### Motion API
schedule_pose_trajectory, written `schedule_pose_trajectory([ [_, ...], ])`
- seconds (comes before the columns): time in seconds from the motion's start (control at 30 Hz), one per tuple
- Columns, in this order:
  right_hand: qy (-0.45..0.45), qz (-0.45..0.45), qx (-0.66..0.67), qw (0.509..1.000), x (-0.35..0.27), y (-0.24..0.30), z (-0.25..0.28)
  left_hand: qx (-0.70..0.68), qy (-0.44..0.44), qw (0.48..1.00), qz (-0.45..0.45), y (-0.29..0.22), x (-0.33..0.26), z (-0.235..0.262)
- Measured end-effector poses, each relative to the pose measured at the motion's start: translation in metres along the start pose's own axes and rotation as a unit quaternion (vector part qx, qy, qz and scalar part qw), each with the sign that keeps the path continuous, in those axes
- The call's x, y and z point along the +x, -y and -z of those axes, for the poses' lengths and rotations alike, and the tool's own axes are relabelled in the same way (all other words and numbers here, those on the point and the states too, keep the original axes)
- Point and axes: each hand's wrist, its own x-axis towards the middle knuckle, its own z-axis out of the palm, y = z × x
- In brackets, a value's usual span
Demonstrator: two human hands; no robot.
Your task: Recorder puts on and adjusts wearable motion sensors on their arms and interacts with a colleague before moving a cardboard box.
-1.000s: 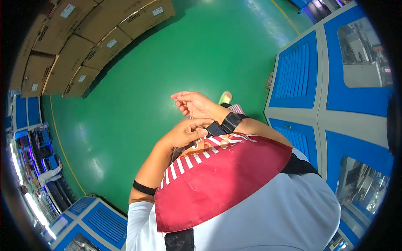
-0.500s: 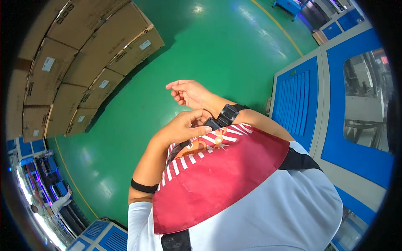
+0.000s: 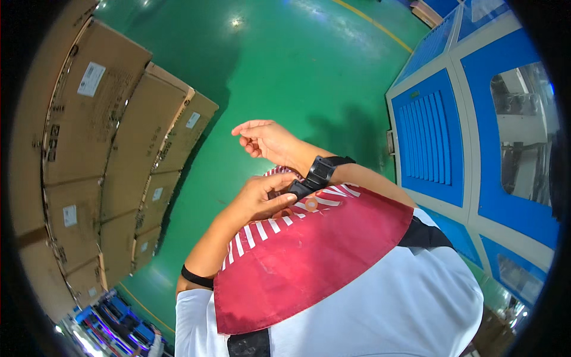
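Note:
My right forearm lies across the front of my body, with a black wrist device [image 3: 321,171] strapped round the wrist. My left hand [image 3: 262,196] is closed, with thumb and fingers pinching a small black block [image 3: 300,189] right beside that device; I cannot tell whether the two are joined. My right hand [image 3: 264,140] holds nothing. Its fingers are loosely bent and apart, the index finger pointing left. Under both hands hangs my red apron [image 3: 309,256] with white stripes and an orange pattern, over a white shirt. A black band [image 3: 196,278] circles my left arm.
Tall stacks of brown cardboard boxes [image 3: 143,143] line the left side. Blue and white machine cabinets [image 3: 428,137] with louvres and windows stand on the right. A yellow line [image 3: 380,27] crosses the green floor [image 3: 285,71]. Blue equipment [image 3: 113,324] shows at the lower left.
The view has shifted, and the boxes now stand nearer on the left. My left hand keeps its pinch on the black block, which now shows more fully beside the wrist.

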Motion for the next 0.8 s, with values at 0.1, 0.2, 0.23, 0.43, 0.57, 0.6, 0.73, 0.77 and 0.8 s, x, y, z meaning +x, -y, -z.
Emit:
schedule_pose_trajectory([
  [0.1, -0.016, 0.01, 0.036, 0.999, 0.016, 0.001, 0.003, 0.023, 0.061, 0.998, -0.012, 0.005, 0.012, 0.026],
  [0.2, -0.031, 0.021, 0.05, 0.998, 0.029, 0.011, 0.013, 0.035, 0.087, 0.996, -0.004, -0.005, 0.026, 0.046],
  [0.23, -0.036, 0.019, 0.045, 0.998, 0.032, 0.018, 0.01, 0.044, 0.087, 0.995, -0.018, -0.004, 0.031, 0.051],
  [0.43, -0.058, 0.018, 0.014, 0.998, 0.056, 0.064, 0.03, 0.041, 0.009, 0.997, -0.058, -0.013, 0.068, 0.067],
  [0.57, -0.028, 0.015, -0.004, 0.999, 0.074, 0.098, 0.044, -0.095, 0.052, 0.994, 0.014, -0.04, 0.102, 0.089],
  [0.6, -0.027, 0.01, 0.004, 1.0, 0.077, 0.103, 0.05, -0.134, 0.066, 0.989, 0.021, -0.044, 0.11, 0.094],
  [0.73, 0.007, -0.042, -0.021, 0.999, 0.09, 0.116, 0.085, 0.068, 0.101, 0.991, -0.054, -0.051, 0.16, 0.089],
  [0.77, 0.017, -0.059, -0.034, 0.998, 0.092, 0.123, 0.091, 0.144, 0.075, 0.985, -0.05, -0.066, 0.169, 0.088],
  [0.8, 0.024, -0.07, -0.042, 0.996, 0.095, 0.133, 0.097, 0.093, 0.07, 0.993, -0.026, -0.072, 0.179, 0.088],
])
